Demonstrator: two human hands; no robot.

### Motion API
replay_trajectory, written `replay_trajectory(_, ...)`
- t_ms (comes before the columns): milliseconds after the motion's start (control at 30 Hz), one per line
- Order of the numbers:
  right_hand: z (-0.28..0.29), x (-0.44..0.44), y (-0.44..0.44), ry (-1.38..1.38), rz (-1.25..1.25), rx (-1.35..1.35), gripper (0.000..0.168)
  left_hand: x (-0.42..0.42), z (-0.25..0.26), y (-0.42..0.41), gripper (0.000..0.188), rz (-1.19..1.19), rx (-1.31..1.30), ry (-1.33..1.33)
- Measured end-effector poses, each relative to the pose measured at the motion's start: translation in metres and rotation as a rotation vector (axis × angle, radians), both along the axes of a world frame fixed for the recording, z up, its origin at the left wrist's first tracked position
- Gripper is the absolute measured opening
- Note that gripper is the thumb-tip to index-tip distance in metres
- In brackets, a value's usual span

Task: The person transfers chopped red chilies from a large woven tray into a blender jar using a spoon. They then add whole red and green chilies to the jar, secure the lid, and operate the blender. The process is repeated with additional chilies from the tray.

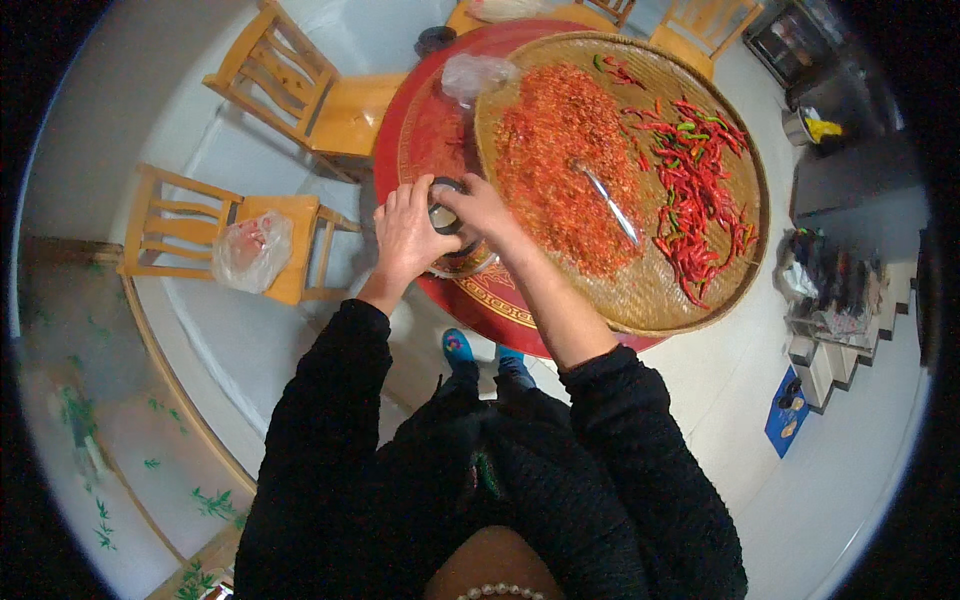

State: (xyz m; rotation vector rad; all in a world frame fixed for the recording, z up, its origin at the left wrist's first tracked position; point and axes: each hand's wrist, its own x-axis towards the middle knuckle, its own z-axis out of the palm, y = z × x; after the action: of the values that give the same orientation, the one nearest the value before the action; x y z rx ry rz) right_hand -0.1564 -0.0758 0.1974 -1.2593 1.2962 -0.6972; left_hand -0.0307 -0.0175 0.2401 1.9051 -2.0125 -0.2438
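Both hands are on the dark-rimmed lid (444,218) of a round container (466,264) at the near left edge of a red table (420,127). My left hand (406,234) wraps the lid's left side with its fingers over the rim. From the right, my right hand (480,210) presses on the top and side. The hands hide much of the container, and its contents are hard to make out. To the right lies a woven bamboo tray (637,304) heaped with chopped red chilies (562,150). A metal spoon (611,206) rests on the chopped heap. Whole red and green chilies (701,202) fill the tray's right side.
A crumpled clear plastic bag (476,77) sits by the tray's upper left rim. Wooden chairs (360,105) stand around the table, one nearby holding a plastic bag (253,251). A dark pot (435,41) is at the far edge. Steps (829,367) rise at the right.
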Motion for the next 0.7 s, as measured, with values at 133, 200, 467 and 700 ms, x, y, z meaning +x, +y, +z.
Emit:
replay_trajectory(133,-0.005,0.006,-0.012,0.187,0.122,-0.015,0.056,0.004,-0.008,0.004,0.09,0.0,-0.051,0.085)
replay_trajectory(200,0.004,0.008,-0.013,0.228,0.185,-0.008,0.057,0.008,-0.013,0.008,0.09,0.02,-0.036,0.078)
replay_trajectory(467,0.017,-0.007,-0.004,-0.008,0.122,0.0,0.058,0.004,-0.009,0.004,0.087,0.033,-0.031,0.137)
replay_trajectory(700,0.032,-0.064,0.003,-0.116,-0.096,0.053,0.057,0.027,-0.007,0.0,0.084,0.081,-0.158,0.406)
